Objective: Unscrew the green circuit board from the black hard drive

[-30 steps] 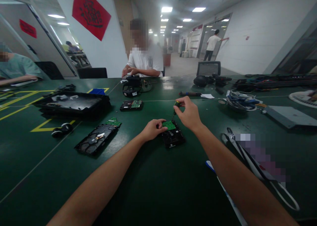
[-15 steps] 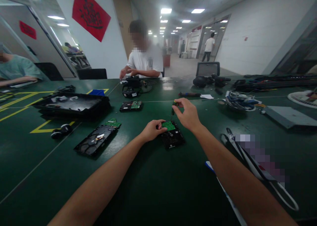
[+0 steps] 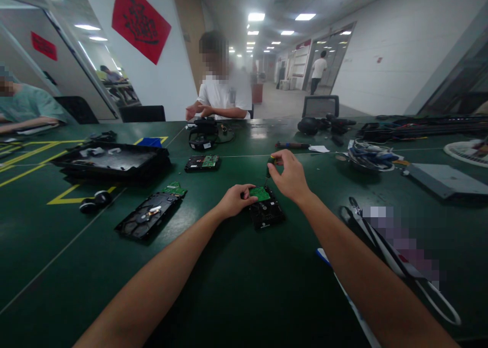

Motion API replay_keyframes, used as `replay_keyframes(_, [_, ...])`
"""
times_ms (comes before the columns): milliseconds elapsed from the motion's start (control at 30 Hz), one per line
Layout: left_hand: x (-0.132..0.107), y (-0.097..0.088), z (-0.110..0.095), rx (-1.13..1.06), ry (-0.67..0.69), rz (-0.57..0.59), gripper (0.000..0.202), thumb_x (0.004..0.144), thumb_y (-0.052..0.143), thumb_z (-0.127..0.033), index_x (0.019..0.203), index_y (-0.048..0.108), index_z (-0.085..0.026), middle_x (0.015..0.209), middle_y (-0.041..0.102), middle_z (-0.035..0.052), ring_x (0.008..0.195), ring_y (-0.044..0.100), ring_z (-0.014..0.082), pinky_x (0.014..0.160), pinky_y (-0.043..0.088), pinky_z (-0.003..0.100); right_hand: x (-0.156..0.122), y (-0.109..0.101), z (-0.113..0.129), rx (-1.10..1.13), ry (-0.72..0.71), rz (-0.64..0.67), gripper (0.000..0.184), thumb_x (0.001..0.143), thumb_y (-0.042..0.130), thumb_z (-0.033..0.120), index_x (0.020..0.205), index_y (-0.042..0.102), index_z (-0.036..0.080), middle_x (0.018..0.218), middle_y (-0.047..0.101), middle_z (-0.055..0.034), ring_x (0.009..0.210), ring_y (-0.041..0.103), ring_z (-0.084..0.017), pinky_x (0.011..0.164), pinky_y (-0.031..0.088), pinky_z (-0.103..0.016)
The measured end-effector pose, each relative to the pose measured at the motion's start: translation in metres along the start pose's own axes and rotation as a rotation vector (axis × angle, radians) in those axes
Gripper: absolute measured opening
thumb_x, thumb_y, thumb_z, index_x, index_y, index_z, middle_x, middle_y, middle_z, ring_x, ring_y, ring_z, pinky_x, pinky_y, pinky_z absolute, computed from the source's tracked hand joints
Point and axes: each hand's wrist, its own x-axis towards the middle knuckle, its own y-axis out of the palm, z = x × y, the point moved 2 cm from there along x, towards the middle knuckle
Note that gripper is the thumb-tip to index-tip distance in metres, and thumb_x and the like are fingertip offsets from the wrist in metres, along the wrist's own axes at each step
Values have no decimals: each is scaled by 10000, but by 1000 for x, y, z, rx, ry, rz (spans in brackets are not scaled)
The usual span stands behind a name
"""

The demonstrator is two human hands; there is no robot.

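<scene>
In front of me on the green table lies a black hard drive [image 3: 267, 215] with a green circuit board [image 3: 260, 194] on its far end. My left hand [image 3: 236, 200] is closed on the drive's left edge, its fingertips at the board. My right hand [image 3: 288, 175] pinches the handle of a small dark screwdriver [image 3: 270, 166] held nearly upright. The screwdriver's tip reaches down to the far right corner of the board; whether it sits in a screw is too small to tell.
A second hard drive [image 3: 148, 213] with its board loose lies left, and another drive [image 3: 202, 163] farther back. Black trays [image 3: 110, 160] stand back left. Bundled cables [image 3: 369, 154], a grey metal box [image 3: 446, 179] and a lanyard [image 3: 375, 241] lie right. A person [image 3: 224, 96] sits opposite.
The screwdriver's handle has tilted slightly to the right in my right hand. My left hand and the hard drive stay in place.
</scene>
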Motion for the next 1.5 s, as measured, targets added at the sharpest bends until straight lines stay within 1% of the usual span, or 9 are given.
replay_keyframes(100, [0,0,-1,0,4,0,377,840,718,-347,637,428,-218,1063,753,81,1255,625,289,910,492,368,0,0,-2,21,31,-7,189,885,651,272,1052,574,232,1033,668,-89,942,656,-264,873,556,-459])
replay_keyframes(300, [0,0,-1,-9,-1,2,370,840,720,-330,636,433,-219,987,756,67,1271,617,299,924,491,376,0,0,-1,-2,-48,25,207,910,619,245,1114,594,223,1097,657,-98,966,653,-250,893,554,-446])
replay_keyframes(500, [0,-1,-4,-4,1,11,385,845,719,-339,636,422,-215,1061,755,81,1263,623,289,901,486,359,0,0,-3,42,27,-7,196,881,672,287,1041,574,230,1022,678,-80,939,666,-256,862,568,-443])
replay_keyframes(700, [-1,0,-2,-3,0,2,387,843,722,-365,637,430,-217,1047,756,76,1259,626,292,893,489,359,0,0,2,4,-43,17,190,908,621,252,1096,603,229,1071,673,-95,953,663,-254,891,557,-450])
replay_keyframes(900, [0,1,0,-4,-1,-5,402,847,720,-384,638,418,-221,1048,756,78,1263,624,294,908,494,364,-1,0,0,63,29,-19,167,889,668,309,1019,589,241,1013,696,-70,937,676,-250,865,573,-435])
replay_keyframes(1067, [0,1,-1,-10,6,-4,390,847,715,-389,642,428,-222,946,748,66,1265,622,294,900,494,363,-1,1,4,19,-44,6,150,920,624,288,1061,616,238,1038,694,-79,941,670,-248,891,552,-437])
replay_keyframes(1133, [0,1,-1,-20,13,1,391,845,716,-381,636,425,-223,929,746,66,1270,620,300,902,496,368,-1,0,4,17,-27,-17,158,898,647,279,1044,604,233,1043,692,-84,942,670,-250,892,552,-440])
replay_keyframes(1267, [0,0,-1,-18,-2,1,404,844,719,-379,630,413,-226,976,757,93,1284,612,315,925,502,398,-1,1,1,60,29,-29,165,889,669,312,1016,590,242,1009,701,-76,941,678,-256,880,562,-446])
replay_keyframes(1500, [1,0,1,-14,-18,-4,373,827,727,-382,641,445,-224,1017,756,86,1282,612,303,946,502,400,-2,2,3,12,-34,-4,197,898,618,241,1095,614,241,1101,676,-93,969,657,-261,893,550,-458])
